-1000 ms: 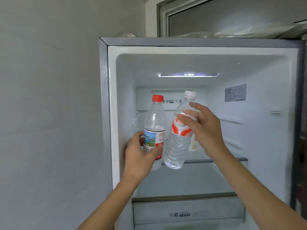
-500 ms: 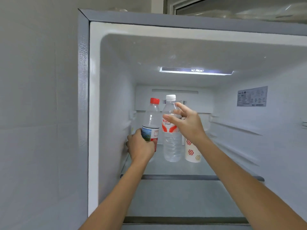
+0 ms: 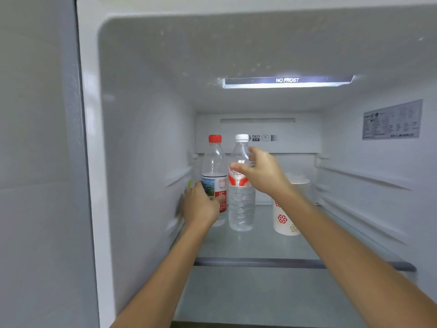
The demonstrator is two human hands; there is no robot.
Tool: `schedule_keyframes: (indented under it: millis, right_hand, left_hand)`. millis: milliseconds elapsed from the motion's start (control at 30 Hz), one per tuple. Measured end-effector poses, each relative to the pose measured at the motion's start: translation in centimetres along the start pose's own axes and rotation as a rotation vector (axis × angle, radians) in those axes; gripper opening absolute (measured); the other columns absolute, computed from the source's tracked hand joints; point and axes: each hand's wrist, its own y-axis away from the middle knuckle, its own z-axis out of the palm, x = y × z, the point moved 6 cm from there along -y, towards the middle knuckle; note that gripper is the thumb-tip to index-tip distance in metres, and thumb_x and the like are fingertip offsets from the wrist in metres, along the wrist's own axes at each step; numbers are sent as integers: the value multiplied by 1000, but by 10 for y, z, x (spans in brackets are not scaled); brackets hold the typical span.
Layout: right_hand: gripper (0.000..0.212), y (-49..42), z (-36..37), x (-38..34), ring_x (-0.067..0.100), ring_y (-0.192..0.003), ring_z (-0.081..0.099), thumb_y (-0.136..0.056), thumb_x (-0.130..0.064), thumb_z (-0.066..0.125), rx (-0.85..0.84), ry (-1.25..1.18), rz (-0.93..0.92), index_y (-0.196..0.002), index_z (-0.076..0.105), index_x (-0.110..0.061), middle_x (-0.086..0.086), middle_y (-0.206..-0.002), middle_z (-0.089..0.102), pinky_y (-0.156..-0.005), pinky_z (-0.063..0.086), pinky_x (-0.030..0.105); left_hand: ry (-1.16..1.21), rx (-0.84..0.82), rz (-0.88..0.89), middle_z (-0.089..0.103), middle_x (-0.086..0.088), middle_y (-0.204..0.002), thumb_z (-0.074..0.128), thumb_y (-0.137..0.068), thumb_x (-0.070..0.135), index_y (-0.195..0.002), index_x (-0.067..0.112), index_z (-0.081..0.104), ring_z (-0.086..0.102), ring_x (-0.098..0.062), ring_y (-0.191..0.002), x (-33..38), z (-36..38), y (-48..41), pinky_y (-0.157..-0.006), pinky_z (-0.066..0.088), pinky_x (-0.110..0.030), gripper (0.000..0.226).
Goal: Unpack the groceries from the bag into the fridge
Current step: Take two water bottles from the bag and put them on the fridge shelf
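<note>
Though apparently already upright on the top shelf (image 3: 307, 263) of the fridge (image 3: 89, 138), held all the same: red-cap bottle (image 3: 214, 159) gripped low round its label by the left hand (image 3: 201, 205), white-cap bottle (image 3: 241, 209) clasped at the shoulder by the right hand (image 3: 263, 174), thumb in front, fingers curled behind. Low grip on the left probably for steadying the base against the shelf; high grip on the right likely for keeping a tall, light bottle from tipping while nudged into line. Set side by side, touching or nearly so, close to the left wall (image 3: 146, 150), presumably to leave room further right. Just beside them, partly hidden behind the right forearm, a patterned cup (image 3: 283, 221), near the white-cap bottle but apart from it. Seemingly the end of the placing step: no tilt visible. Next, by judgement, a letting-go and a straight pull back, clear of the caps. Risk: a finger catching on the way out, toppling one bottle into the other or into the cup. Bag not in view.
</note>
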Motion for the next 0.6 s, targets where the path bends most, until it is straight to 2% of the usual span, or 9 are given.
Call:
schedule_keyframes:
  millis: [167,233,300,467,567,600]
  right_hand:
    - [63,5,1,4,25,-102,65,-82,-36,77,38,-20,-20,-130,48,-8,9,-121,63,-89,53,43]
    - [68,7,6,4,21,-94,64,-74,-30,84,-37,52,-29,-127,45,-14,4,-115,65,-76,54,35]
    - [81,8,11,6,19,-89,63,-68,-22,89,-110,119,-28,-131,37,-18,3,-110,63,-64,48,27]
    - [92,7,10,6,22,-96,62,-68,-20,89,-110,137,-17,-138,29,-20,6,-117,61,-75,49,32]
    - [106,10,13,7,20,-95,61,-72,-17,86,-108,129,-20,-149,14,-16,6,-120,59,-77,49,31]
    - [111,12,15,8,21,-100,61,-72,-18,86,-88,121,-31,-151,9,-16,7,-125,56,-82,52,34]
  left_hand:
    - [-45,-4,-2,63,-9,-116,79,-77,36,-115,11,62,62,-29,-107,3,-1,0,-90,53,-43,48]
    - [-36,2,-5,63,-10,-118,80,-77,34,-118,9,58,61,-29,-109,4,-3,1,-91,52,-43,53]
    - [-44,8,7,61,-10,-121,80,-77,33,-123,10,54,60,-30,-111,6,-5,3,-92,51,-43,57]
    - [-88,14,44,64,-8,-120,76,-80,34,-123,14,56,62,-29,-109,8,-12,8,-91,53,-43,51]
    - [-85,19,27,67,-9,-117,70,-84,28,-124,12,54,63,-30,-107,8,-17,14,-89,53,-43,46]
    - [-83,16,19,67,-10,-117,69,-85,28,-126,11,52,62,-31,-108,8,-19,16,-88,53,-42,48]
